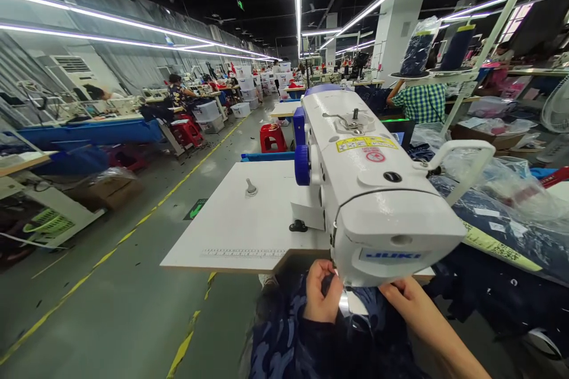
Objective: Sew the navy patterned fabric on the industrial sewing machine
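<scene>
A white sewing machine (pixel 382 213) marked JUKI stands before me, its head hiding the needle area. My left hand (pixel 322 293) is closed at the left side of the head, thumb against fingers. What its fingertips pinch is too small to make out. On the other side, my right hand (pixel 406 299) is closed at the edge of dark blue patterned fabric (pixel 278 337), its fingertips partly behind the head. That fabric hangs below both hands and over my lap. A lit metal plate (pixel 355 303) shows between the hands.
The white tabletop (pixel 222 231) has a printed ruler and a small grey metal piece (pixel 251 188). Thread cones (pixel 457 47) stand at upper right. Bagged dark garments (pixel 502 219) lie on the right. A red stool (pixel 272 138) stands beyond; a person in a checked shirt (pixel 424 102) sits ahead.
</scene>
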Demonstrator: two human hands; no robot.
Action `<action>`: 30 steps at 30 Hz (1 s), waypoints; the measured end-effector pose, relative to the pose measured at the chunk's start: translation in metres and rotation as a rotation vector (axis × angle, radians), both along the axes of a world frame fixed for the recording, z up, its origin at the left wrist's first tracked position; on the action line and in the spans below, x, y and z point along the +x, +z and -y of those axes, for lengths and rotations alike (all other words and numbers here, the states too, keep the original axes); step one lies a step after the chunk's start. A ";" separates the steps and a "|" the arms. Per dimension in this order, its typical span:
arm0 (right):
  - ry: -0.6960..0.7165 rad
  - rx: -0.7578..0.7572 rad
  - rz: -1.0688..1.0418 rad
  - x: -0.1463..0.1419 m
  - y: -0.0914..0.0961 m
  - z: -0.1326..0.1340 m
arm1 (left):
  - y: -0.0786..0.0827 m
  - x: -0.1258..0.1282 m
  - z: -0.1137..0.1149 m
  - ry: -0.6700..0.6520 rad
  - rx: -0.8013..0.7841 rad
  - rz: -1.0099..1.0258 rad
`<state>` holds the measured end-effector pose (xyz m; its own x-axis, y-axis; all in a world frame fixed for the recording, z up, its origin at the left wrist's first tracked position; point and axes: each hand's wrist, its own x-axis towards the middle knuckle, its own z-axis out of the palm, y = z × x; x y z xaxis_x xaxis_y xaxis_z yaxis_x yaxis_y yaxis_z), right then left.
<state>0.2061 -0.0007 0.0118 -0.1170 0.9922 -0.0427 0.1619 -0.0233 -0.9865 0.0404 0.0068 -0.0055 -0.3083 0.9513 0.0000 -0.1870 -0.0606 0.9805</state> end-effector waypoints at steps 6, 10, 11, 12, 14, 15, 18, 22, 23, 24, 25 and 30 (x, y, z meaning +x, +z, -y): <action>0.030 -0.003 -0.044 0.002 -0.006 0.000 | -0.010 -0.002 -0.002 -0.030 0.081 0.031; 0.019 0.006 -0.053 -0.002 -0.002 0.002 | -0.011 -0.007 -0.002 -0.073 0.103 0.046; 0.024 0.009 -0.056 -0.003 0.000 0.002 | -0.010 -0.009 -0.002 -0.086 0.095 0.048; 0.034 0.011 -0.058 -0.005 0.000 0.002 | -0.009 -0.012 -0.002 -0.097 0.081 0.049; 0.040 0.007 -0.052 -0.007 0.000 0.002 | -0.006 -0.018 -0.001 -0.110 0.040 0.046; 0.036 0.001 -0.047 -0.007 -0.001 0.001 | -0.005 -0.021 -0.001 -0.112 0.018 0.045; -0.005 -0.039 -0.029 -0.004 -0.009 0.000 | -0.002 -0.026 0.003 -0.106 -0.038 0.041; -0.032 -0.093 0.011 0.001 -0.017 0.001 | 0.001 -0.027 0.007 -0.119 -0.093 0.047; -0.032 -0.102 0.016 0.001 -0.017 0.002 | 0.002 -0.027 0.008 -0.128 -0.101 0.050; -0.032 -0.115 0.019 0.001 -0.017 0.004 | 0.004 -0.027 0.009 -0.139 -0.107 0.054; -0.031 -0.133 0.021 0.001 -0.016 0.005 | 0.005 -0.028 0.010 -0.151 -0.111 0.057; -0.022 -0.207 0.008 -0.002 -0.008 0.010 | 0.010 -0.033 0.012 -0.218 -0.122 0.067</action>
<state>0.2043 -0.0108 0.0035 -0.0943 0.9645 -0.2467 0.1670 -0.2289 -0.9590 0.0072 -0.0053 0.0041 -0.0909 0.9871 -0.1321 -0.2479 0.1060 0.9630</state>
